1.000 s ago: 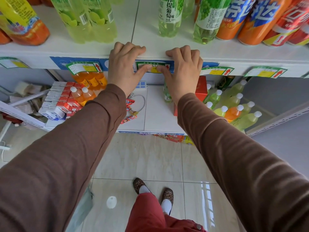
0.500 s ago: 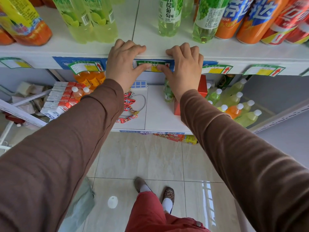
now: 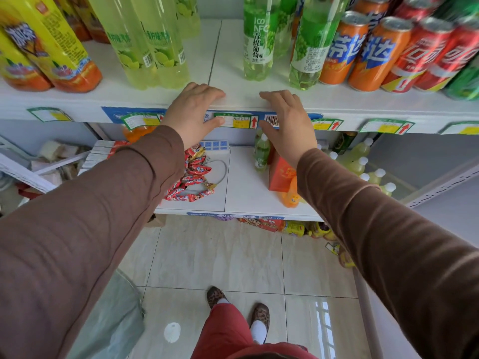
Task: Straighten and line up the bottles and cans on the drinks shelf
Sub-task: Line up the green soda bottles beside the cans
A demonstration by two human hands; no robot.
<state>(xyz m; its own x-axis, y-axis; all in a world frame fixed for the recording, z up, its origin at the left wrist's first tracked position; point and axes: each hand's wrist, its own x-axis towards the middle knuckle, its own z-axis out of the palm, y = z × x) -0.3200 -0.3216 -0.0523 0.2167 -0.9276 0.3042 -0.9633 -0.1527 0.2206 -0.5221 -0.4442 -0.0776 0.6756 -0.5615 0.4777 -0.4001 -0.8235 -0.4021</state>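
Observation:
The white drinks shelf (image 3: 233, 98) carries yellow-labelled orange tea bottles (image 3: 51, 53) at the left, pale lime bottles (image 3: 145, 47), two green grape bottles (image 3: 258, 42) in the middle, and orange cans (image 3: 363, 50) and red cans (image 3: 425, 55) at the right. My left hand (image 3: 193, 112) and my right hand (image 3: 287, 120) rest on the shelf's front edge, fingers over the top, thumbs by the price tag (image 3: 237, 120). Neither hand holds a bottle or can. A bare gap of shelf lies between the lime and grape bottles.
A lower shelf (image 3: 246, 187) holds red snack packets (image 3: 194, 174), a small green bottle (image 3: 261, 154), a red box (image 3: 281, 174) and small capped bottles (image 3: 363, 161). Stacked cartons sit at the lower left. Tiled floor and my feet are below.
My hands have slid apart along the shelf edge, uncovering the price tag and a barcode label. The view has tilted up, showing more of the bottles and cans.

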